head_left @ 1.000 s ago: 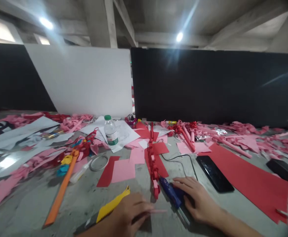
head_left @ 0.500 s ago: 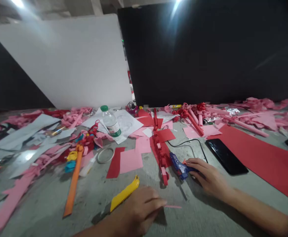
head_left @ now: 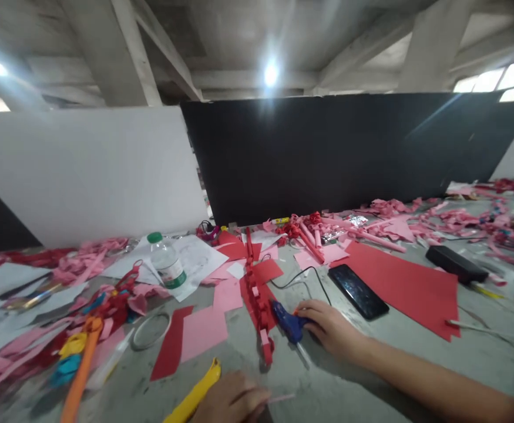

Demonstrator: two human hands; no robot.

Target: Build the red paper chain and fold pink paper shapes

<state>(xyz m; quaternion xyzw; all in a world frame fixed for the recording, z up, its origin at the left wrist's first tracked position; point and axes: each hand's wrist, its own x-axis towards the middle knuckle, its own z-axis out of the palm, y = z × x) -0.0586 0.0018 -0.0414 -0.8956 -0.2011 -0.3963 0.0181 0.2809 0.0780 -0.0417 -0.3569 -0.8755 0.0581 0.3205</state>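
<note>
My right hand is closed around the handle of a blue glue gun, which rests low over the table. A pale glue stick juts from the gun toward me. At the bottom edge my left hand, partly cut off, pinches a thin pink paper strip that points right. Against its left side lies a yellow utility knife; the hand covers part of it. Just left of the gun stretches a red folded-paper chain with pink bits, lying on red paper.
Beyond my right hand lie a black phone, a large red sheet and a black case. On the left are a tape ring, pink paper, a plastic bottle and an orange strip. Dark and white panels stand behind.
My view has tilted up and turned right, so things sit lower and further left. Both hands keep their holds on the glue gun and the pink strip.
</note>
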